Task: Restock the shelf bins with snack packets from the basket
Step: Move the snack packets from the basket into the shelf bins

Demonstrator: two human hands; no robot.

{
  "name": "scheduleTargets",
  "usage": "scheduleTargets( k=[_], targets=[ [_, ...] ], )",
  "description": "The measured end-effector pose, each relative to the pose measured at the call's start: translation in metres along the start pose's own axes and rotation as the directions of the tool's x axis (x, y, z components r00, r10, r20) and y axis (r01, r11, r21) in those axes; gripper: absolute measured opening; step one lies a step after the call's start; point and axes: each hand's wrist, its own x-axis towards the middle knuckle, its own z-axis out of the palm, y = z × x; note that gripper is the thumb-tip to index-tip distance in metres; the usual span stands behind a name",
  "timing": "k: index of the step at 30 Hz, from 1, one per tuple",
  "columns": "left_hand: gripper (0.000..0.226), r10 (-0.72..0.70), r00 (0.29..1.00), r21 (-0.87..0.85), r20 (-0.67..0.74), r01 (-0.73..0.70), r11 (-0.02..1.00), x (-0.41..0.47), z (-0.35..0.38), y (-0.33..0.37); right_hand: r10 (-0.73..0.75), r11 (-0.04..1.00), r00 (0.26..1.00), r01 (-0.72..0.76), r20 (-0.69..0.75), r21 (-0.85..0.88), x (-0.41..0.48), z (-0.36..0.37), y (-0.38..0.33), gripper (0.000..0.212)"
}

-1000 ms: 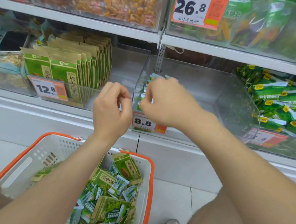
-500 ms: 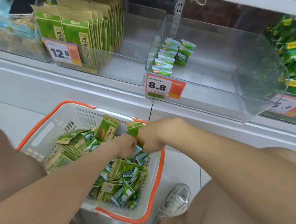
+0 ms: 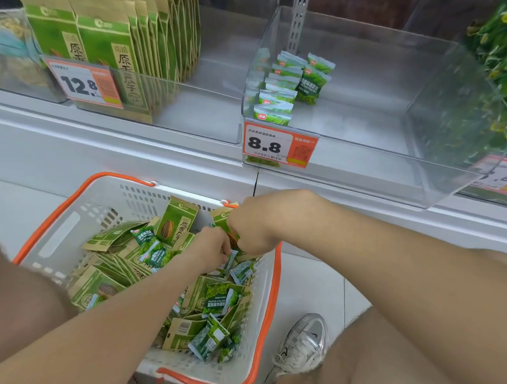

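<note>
Fingers [image 3: 223, 248] (left) curled among glossy packets [image 3: 153, 252] | basket [image 3: 65, 233]: perforated white plastic

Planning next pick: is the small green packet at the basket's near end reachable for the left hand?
Probably yes: the packet lies uncovered atop the pile; the left hand is in the basket.

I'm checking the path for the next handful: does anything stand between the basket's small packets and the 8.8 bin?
Nothing visible does. The 8.8 bin is open on top, most of its floor bare; the stocked packets stand in a row along its left side. Only its clear front wall has to be lifted over.
</note>
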Motion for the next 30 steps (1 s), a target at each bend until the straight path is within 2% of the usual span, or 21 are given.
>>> scheduleTargets(
  k=[2,4,6,8,10,12,14,17,18,19,22,24,27,30],
  targets=[
    [0.030,-0.023,1.000,-0.110,0.015,0.024,0.994,-0.005,-0.013,0.004,0.009,1.000,1.000,-0.009,0.006,-0.011,-0.002,-0.004,0.000,0.027],
    [0.034,-0.054,0.996,-0.297,0.075,0.074,0.952,-0.007,-0.031,0.008,0.006,1.000,1.000,-0.006,-0.001,-0.028,-0.006,-0.008,0.001,0.030],
    [0.023,-0.051,0.991,-0.502,0.123,0.106,0.858,-0.013,-0.055,0.015,0.014,1.000,1.000,-0.014,-0.020,-0.028,-0.014,-0.014,0.004,0.028],
    [0.012,-0.031,0.988,-0.638,0.149,0.120,0.761,-0.019,-0.080,0.025,0.042,0.999,0.997,-0.040,-0.067,0.033,-0.021,-0.018,0.010,0.020],
    [0.011,-0.032,0.990,-0.701,0.135,0.119,0.703,-0.029,-0.105,0.037,0.068,0.989,0.990,-0.051,-0.123,0.136,-0.027,-0.020,0.016,0.022],
    [0.010,-0.037,0.994,-0.734,0.101,0.099,0.672,-0.039,-0.128,0.047,0.085,0.954,0.982,-0.032,-0.170,0.297,-0.031,-0.019,0.020,0.044],
    [0.008,-0.046,0.996,-0.745,0.074,0.086,0.661,-0.049,-0.148,0.051,0.117,0.882,0.975,-0.014,-0.190,0.471,-0.037,-0.019,0.020,0.055],
    [0.026,-0.075,0.994,-0.782,0.074,0.105,0.615,-0.063,-0.172,0.055,0.177,0.846,0.953,-0.020,-0.246,0.532,-0.043,-0.021,0.018,0.047],
    [0.030,-0.088,0.995,-0.795,0.054,0.097,0.599,-0.066,-0.179,0.055,0.198,0.806,0.951,-0.019,-0.239,0.592,-0.043,-0.021,0.019,0.045],
    [0.032,-0.110,0.994,-0.813,0.021,0.081,0.577,-0.068,-0.185,0.053,0.209,0.717,0.954,-0.002,-0.213,0.697,-0.045,-0.022,0.020,0.046],
    [0.037,-0.103,0.989,-0.857,-0.110,-0.042,0.513,-0.073,-0.199,0.046,0.235,0.356,0.956,0.084,-0.176,0.931,-0.050,-0.025,0.026,0.050],
    [0.026,0.013,0.985,-0.863,-0.174,-0.159,0.480,-0.079,-0.203,0.046,0.240,0.213,0.945,0.174,-0.224,0.961,-0.054,-0.028,0.025,0.026],
    [0.025,0.123,0.962,-0.881,-0.244,-0.273,0.386,-0.082,-0.203,0.049,0.230,0.125,0.936,0.245,-0.268,0.961,-0.056,-0.028,0.026,0.025],
    [0.034,0.105,0.939,-0.872,-0.329,-0.344,0.348,-0.080,-0.201,0.053,0.267,0.133,0.913,0.282,-0.308,0.950,-0.060,-0.030,0.028,0.019]
  ],
)
